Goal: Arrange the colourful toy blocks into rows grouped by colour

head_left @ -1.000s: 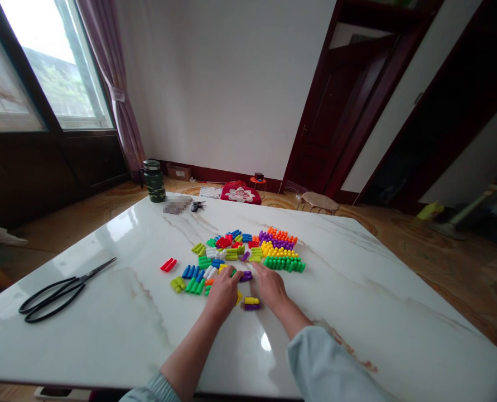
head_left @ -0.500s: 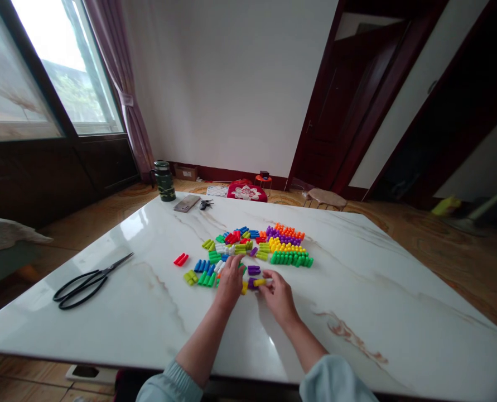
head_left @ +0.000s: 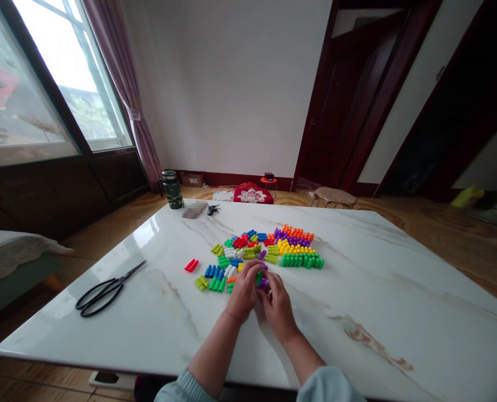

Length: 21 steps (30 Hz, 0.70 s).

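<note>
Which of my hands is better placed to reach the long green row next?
Probably your right hand: it is nearer the green row, while your left hand would likely have to reach across it. Both are busy beside a purple piece, though.

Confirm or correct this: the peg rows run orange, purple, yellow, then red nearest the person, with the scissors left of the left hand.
One colour is wrong: the head view shows the green row nearest, not a red one. The orange row, purple row and yellow row are right, and the scissors do lie left of the left hand.
</note>
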### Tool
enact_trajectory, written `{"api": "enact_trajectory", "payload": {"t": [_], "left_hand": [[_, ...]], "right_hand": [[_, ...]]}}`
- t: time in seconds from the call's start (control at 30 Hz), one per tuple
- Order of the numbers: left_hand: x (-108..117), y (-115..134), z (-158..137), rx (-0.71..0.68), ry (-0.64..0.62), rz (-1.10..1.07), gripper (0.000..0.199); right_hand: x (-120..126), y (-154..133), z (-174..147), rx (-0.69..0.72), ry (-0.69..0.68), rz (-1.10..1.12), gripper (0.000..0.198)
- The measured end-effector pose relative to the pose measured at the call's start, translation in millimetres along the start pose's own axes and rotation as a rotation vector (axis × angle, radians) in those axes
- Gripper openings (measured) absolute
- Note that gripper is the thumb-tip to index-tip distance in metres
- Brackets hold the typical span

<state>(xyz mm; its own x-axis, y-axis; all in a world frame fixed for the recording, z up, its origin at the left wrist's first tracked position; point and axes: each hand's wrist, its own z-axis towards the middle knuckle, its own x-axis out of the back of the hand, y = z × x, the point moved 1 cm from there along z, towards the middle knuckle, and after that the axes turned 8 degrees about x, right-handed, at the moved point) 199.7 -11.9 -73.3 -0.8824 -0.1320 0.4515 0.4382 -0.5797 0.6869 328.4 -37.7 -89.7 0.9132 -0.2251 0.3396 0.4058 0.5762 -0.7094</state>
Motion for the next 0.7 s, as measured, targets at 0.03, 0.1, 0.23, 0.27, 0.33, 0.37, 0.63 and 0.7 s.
{"api": "enact_trajectory", "payload": {"t": [0.03,0.1,0.23,0.27,0.33,0.37,0.63,0.7], "left_hand": [[0.0,1.5,-0.3,-0.003,-0.024,-0.008,0.039],[-0.5,3.7,-0.9,-0.014,-0.075,-0.018,0.041],[-3.6,3.7,-2.9,-0.018,-0.146,0.002,0.043],[-4.4,3.2,-3.3,-0.019,-0.153,0.009,0.043],[-5.5,2.3,-3.8,-0.033,-0.165,0.019,0.042],[-5.9,2.1,-3.9,-0.048,-0.169,0.022,0.042],[-5.4,-0.7,0.7,-0.009,-0.01,0.167,0.039],[-5.9,-1.8,2.3,0.024,0.011,0.204,0.038]], "right_hand": [[0.2,1.1,0.2,-0.04,0.011,0.018,0.039],[0.7,2.8,0.7,-0.146,0.032,0.095,0.039],[0.8,3.2,4.0,-0.35,0.072,0.351,0.037],[0.3,3.0,4.9,-0.384,0.083,0.398,0.036],[-1.0,2.4,6.0,-0.415,0.103,0.442,0.033],[-1.5,2.1,6.0,-0.411,0.112,0.438,0.031],[37.8,22.7,18.9,-0.286,0.227,0.016,0.024],[56.3,37.4,29.1,-0.276,0.232,-0.156,0.023]]}}
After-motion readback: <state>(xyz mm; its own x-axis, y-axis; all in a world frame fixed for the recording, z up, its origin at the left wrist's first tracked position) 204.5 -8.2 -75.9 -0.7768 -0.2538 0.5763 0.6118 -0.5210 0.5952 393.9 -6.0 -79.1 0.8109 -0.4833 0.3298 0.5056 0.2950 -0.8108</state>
